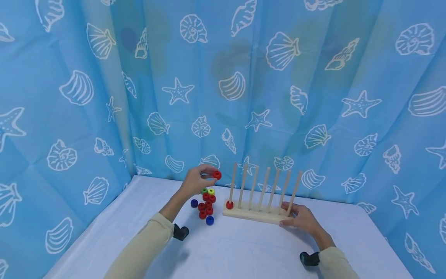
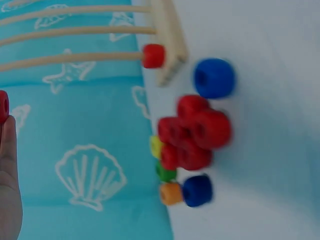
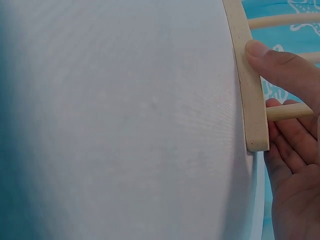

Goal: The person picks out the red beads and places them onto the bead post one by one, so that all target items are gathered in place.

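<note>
Up in the air, left of the wooden peg rack (image 1: 258,215), my left hand (image 1: 196,181) pinches a red bead (image 1: 217,175) between thumb and fingers. In the left wrist view only part of that hand (image 2: 9,185) and of the bead (image 2: 4,106) shows. At the foot of the rack's leftmost peg sits another red bead (image 1: 229,205); the other pegs are bare. My right hand (image 1: 302,220) grips the rack's right end. The right wrist view shows its thumb on the near side of the base (image 3: 252,95) and its fingers behind.
Loose beads lie left of the rack: several red ones (image 1: 209,210), two blue (image 1: 210,220), a green (image 1: 204,191) and a yellow (image 1: 211,192). An orange bead (image 2: 171,193) shows beside a blue one. Behind the white-covered table (image 1: 251,252) hangs a blue shell-print curtain (image 1: 223,108).
</note>
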Available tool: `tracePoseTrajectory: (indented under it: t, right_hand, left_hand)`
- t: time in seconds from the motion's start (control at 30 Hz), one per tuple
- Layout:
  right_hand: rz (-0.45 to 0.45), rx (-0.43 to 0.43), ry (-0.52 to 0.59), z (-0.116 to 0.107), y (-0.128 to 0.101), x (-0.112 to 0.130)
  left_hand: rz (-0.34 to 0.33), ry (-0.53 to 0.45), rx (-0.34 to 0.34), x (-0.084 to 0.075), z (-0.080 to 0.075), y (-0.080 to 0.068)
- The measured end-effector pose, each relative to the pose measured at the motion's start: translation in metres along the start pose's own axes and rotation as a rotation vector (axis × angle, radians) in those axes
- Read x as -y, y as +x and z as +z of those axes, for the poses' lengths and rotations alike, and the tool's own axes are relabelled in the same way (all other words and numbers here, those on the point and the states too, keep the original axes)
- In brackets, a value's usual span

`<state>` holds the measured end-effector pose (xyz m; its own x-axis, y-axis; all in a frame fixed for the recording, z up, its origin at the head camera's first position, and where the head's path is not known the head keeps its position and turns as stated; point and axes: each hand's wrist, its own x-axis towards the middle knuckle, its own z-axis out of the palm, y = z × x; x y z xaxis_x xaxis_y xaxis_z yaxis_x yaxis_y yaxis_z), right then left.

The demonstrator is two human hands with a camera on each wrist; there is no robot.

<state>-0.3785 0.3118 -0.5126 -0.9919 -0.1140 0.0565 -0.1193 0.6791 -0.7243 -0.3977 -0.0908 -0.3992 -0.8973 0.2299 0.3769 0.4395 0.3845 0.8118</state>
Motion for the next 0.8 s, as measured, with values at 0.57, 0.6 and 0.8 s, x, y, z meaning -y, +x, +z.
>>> tracePoseTrajectory:
  t: [0.57,0.6,0.8]
  right_hand:
    - [0.004,0.000,0.017,-0.001,-0.003,0.003]
    - [0.005,-0.003,0.019,-0.001,-0.003,0.002]
    - [-0.016,-0.006,0.010,-0.002,-0.003,0.004]
  left_hand:
    - [0.219,-0.075,0.031,-0.070,0.007,0.019]
    - [0.221,-0.066,0.031,-0.072,0.007,0.020]
    - [0.205,-0.035,0.034,-0.054,0.014,0.041]
